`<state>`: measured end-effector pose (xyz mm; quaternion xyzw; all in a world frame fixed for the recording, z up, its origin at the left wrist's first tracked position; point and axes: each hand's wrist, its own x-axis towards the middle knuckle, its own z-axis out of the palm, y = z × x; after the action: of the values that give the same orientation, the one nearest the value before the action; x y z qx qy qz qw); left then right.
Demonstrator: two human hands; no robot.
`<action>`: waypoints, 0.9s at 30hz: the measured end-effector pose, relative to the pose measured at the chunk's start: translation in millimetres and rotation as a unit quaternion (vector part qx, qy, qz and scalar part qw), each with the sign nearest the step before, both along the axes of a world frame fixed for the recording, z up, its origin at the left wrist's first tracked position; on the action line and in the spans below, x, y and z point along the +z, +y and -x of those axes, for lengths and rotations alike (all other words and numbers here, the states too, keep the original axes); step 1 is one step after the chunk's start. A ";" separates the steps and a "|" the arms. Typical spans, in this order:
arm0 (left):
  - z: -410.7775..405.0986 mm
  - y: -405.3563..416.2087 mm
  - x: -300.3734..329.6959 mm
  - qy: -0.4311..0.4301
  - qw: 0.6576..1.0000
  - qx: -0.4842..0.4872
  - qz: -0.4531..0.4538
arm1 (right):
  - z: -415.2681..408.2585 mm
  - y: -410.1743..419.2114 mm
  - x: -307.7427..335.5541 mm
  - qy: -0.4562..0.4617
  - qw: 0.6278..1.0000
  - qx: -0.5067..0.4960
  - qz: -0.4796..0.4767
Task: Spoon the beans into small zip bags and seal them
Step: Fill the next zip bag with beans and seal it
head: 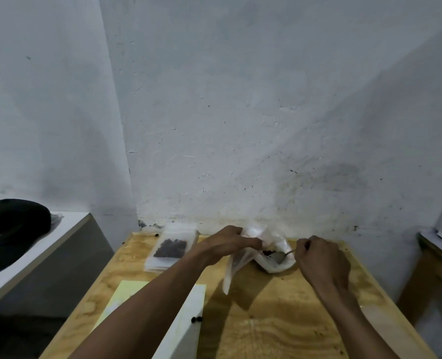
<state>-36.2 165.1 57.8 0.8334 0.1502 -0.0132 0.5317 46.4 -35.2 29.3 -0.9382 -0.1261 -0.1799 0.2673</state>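
Nearest, at 6 o'clock: two bare forearms reaching forward over a plywood table (266,320).

Item 1, at 7 o'clock: pale yellow sheet (126,294) lying flat on the table, partly under the left forearm, with a white sheet (186,325) just beside it on the right. Two loose dark beans (196,319) rest on the white sheet's right edge.

Item 2, centre: left hand (225,244), fingers curled, pinching the top of a small clear zip bag (234,265). The bag hangs tilted, its lower corner pointing toward the near table edge; whether it holds beans cannot be told.

Item 3, at 3 o'clock of the left hand: right hand (321,260), fingers curled round the handle of a metal spoon (279,256). The spoon's bowl sits in a white container (282,265) of crumpled plastic, just beside the mouth of the held bag. A few dark beans (267,252) show at the container's left side, touching the spoon.

Item 4, at 10 o'clock of the left hand: a filled zip bag (170,248) with dark beans inside, lying flat atop a stack of further bags near the wall.

Item 5, far left at 9 o'clock: black cap (10,229) on a white ledge (67,229).

Item 6, beyond: whitewashed wall (240,112), scuffed and speckled.
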 end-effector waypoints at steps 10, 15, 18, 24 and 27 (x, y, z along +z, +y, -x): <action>2.9 20.2 3.1 0.016 0.993 0.016 -0.120 | -4.2 -19.9 -6.7 0.286 0.901 -0.027 -0.324; 15.5 40.4 11.5 -0.004 0.989 -0.003 -0.149 | -9.4 -20.9 22.9 0.253 0.905 -0.010 -0.343; 22.4 45.7 10.6 -0.009 0.992 -0.002 -0.124 | -10.5 -14.8 39.6 0.246 0.896 0.027 -0.369; 32.0 54.9 -3.6 -0.017 0.998 0.023 -0.062 | 2.7 9.7 55.0 0.239 0.896 0.105 -0.360; 34.9 56.7 -6.9 -0.023 0.997 0.040 -0.056 | 13.0 19.5 54.1 0.213 0.905 0.161 -0.333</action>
<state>-71.1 221.8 50.9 0.8550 0.1721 0.0355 0.4879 33.4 -15.7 83.4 -0.7777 -0.1484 0.0378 0.6097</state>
